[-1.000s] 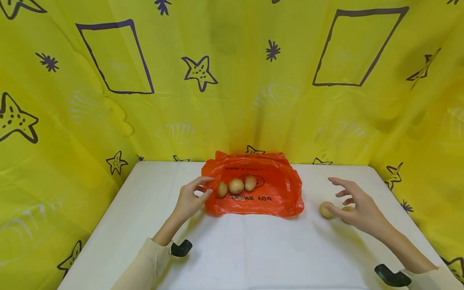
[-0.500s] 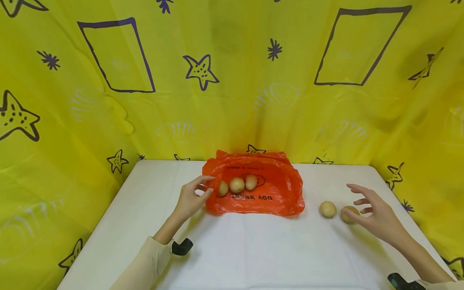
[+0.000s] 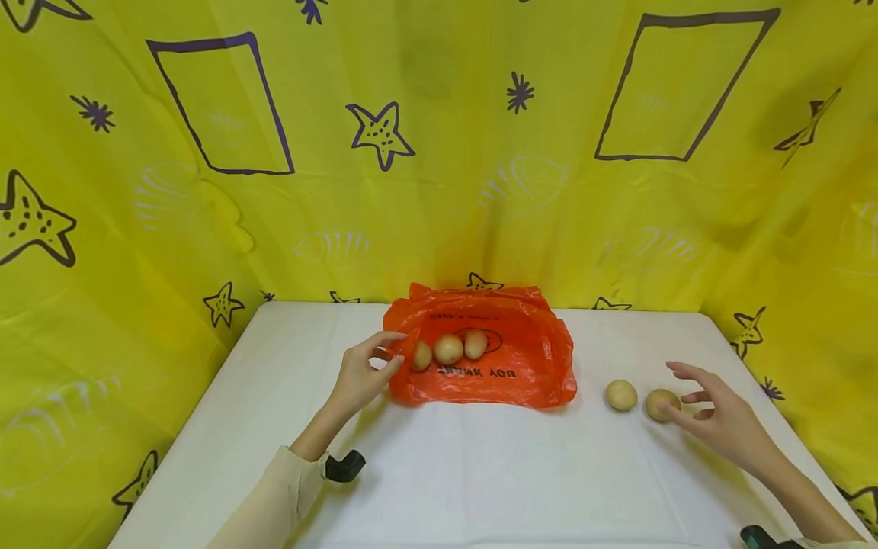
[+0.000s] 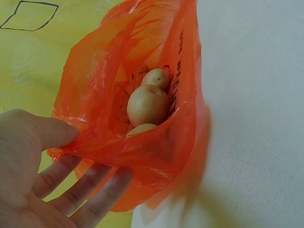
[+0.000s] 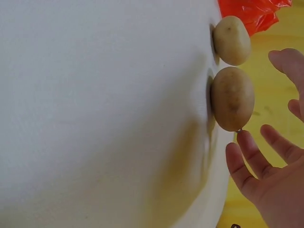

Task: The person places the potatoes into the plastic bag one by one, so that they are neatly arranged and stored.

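A red plastic bag (image 3: 531,374) lies open-mouthed at the back of the white table, with printed lettering inside. In it sit three potatoes (image 3: 449,350) in a row; the left wrist view shows the nearest one partly behind the bag's rim. My left hand (image 3: 362,375) pinches the bag's left edge, thumb on one side and fingers on the other. To the right of the bag, two potatoes (image 3: 621,395) rest side by side on the table. Beside the right-hand potato (image 5: 232,99) is my right hand (image 3: 730,427), its fingers spread and slightly bent; whether a fingertip touches it I cannot tell.
A white cloth-like surface covers the table (image 3: 494,473). Yellow curtains (image 3: 439,213) with drawn stars and frames hang behind it and along both sides. The bag stands close to the back curtain.
My right hand has moved right and a little toward me, from above the two loose potatoes to beside the right-hand one, uncovering both. My left hand stays on the bag's edge.
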Motion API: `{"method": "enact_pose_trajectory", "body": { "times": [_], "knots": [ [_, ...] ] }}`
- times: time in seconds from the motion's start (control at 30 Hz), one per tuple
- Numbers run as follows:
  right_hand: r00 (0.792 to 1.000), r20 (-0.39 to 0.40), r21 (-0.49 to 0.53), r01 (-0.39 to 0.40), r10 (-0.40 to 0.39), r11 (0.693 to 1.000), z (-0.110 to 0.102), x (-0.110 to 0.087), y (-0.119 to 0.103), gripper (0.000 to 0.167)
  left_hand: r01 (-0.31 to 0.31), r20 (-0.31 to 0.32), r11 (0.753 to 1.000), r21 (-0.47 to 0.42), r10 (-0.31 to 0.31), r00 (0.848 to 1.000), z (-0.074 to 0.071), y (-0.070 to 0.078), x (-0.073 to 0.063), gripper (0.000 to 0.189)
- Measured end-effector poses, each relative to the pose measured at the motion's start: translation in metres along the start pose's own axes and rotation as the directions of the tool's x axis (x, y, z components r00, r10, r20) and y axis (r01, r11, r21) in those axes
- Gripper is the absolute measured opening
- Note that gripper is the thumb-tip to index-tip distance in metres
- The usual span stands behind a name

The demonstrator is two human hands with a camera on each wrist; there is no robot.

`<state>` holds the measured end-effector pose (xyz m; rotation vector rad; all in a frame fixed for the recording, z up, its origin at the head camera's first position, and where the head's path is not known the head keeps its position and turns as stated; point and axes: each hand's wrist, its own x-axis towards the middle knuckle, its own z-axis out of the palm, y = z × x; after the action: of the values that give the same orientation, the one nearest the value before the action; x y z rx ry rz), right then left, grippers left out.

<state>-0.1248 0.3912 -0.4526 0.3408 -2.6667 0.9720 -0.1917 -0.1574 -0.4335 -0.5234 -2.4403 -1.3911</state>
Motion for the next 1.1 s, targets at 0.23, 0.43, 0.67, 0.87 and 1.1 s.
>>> {"method": "enact_pose_trajectory", "body": {
  "times": [0.23,0.43,0.67,0.87,1.1],
  "knots": [
    [0.991,0.114,-0.003,-0.065,0.064,0.998,0.0,-0.005,0.005,0.063,0.003,-0.002,1.0,-0.004,-0.003,1.0,0.001,-0.001,0.0,0.031],
    [0.981,0.172,0.006,-0.093,0.091,0.996,0.0,-0.007,0.008,0.06,0.004,-0.004,1.0,-0.006,-0.004,1.0,0.001,0.0,-0.001,0.031],
    [0.983,0.168,0.012,-0.077,0.074,0.997,0.003,-0.009,0.011,0.05,0.002,-0.003,1.0,0.003,-0.002,1.0,0.001,0.002,0.0,0.031],
    [0.985,0.156,0.014,-0.071,0.068,0.997,0.007,-0.01,0.013,0.05,0.001,-0.006,1.0,-0.003,-0.001,1.0,0.001,0.001,-0.001,0.031],
    [0.985,0.143,-0.003,-0.095,0.095,0.995,0.007,-0.009,0.009,0.047,0.001,-0.007,1.0,-0.001,-0.001,1.0,0.001,0.0,-0.001,0.031]
  ]
}}
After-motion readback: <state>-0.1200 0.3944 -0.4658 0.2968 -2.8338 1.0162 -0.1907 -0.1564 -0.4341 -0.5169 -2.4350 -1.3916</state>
